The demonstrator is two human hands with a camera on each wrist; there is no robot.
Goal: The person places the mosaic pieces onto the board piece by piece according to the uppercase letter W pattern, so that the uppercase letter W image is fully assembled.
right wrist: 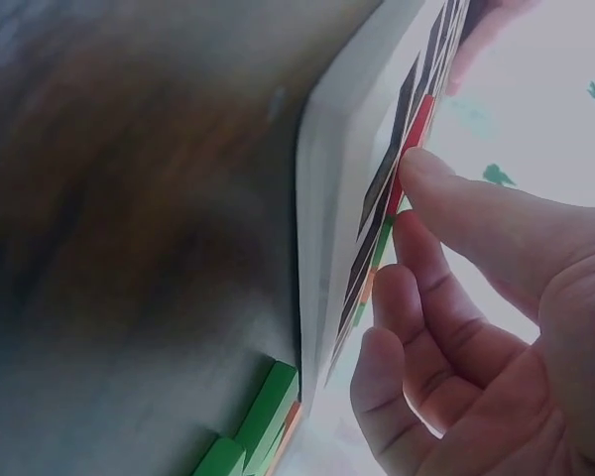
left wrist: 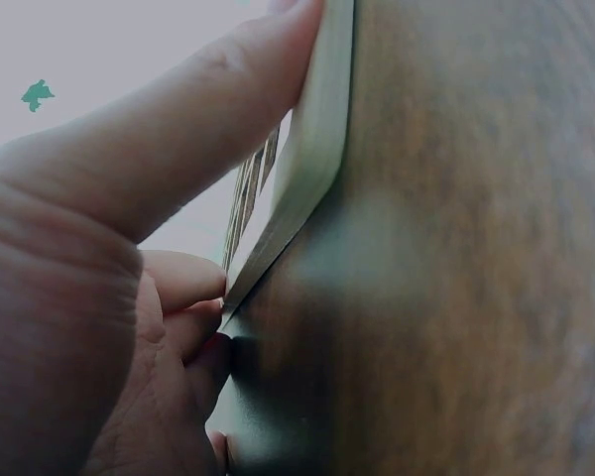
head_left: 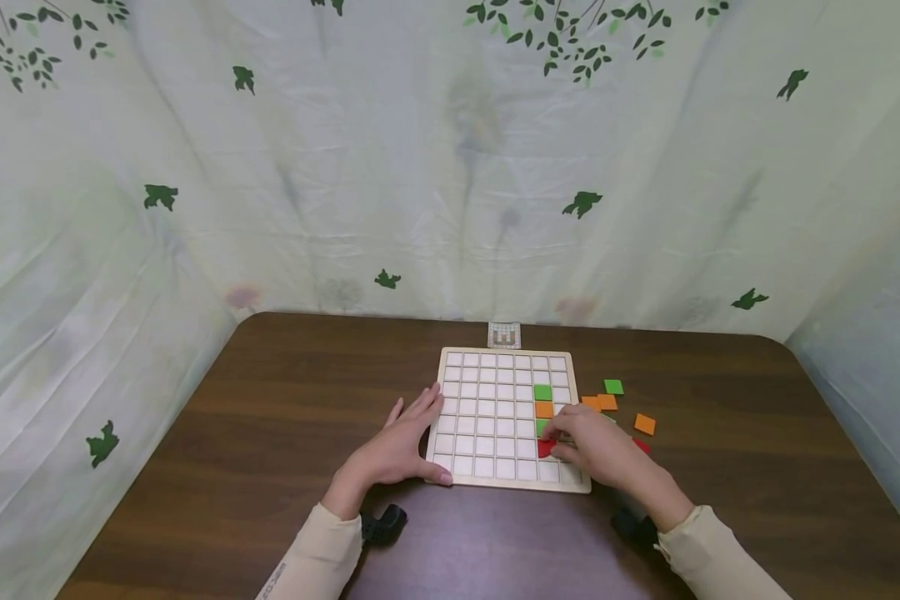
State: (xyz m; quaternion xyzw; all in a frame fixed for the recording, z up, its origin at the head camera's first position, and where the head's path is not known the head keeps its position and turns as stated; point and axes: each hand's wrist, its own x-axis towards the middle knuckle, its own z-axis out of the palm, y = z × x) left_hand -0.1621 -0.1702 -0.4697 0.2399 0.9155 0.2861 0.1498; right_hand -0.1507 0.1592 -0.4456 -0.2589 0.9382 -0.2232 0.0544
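A pale square grid board (head_left: 495,480) with white cells lies on the table. In the head view, my left hand (head_left: 393,450) spans the board's near left corner, fingers extended along the left edge and thumb at the front edge. My right hand (head_left: 596,442) pinches a red tile (head_left: 545,449) over a cell in the right part of the grid. Close up in the right wrist view, the thumb lies on the red tile (right wrist: 416,129), with fingertips close to its other end. Directly beyond it, in one column, sit a green tile (head_left: 542,427), an orange tile (head_left: 543,409) and another green tile (head_left: 542,392).
Loose tiles lie right of the board: a green one (head_left: 613,387), several orange ones (head_left: 645,424) and a red one (head_left: 641,446) partly behind the right hand. A small patterned card (head_left: 504,335) touches the far side of the board. A printed curtain (head_left: 420,208) hangs behind the brown table (head_left: 307,392).
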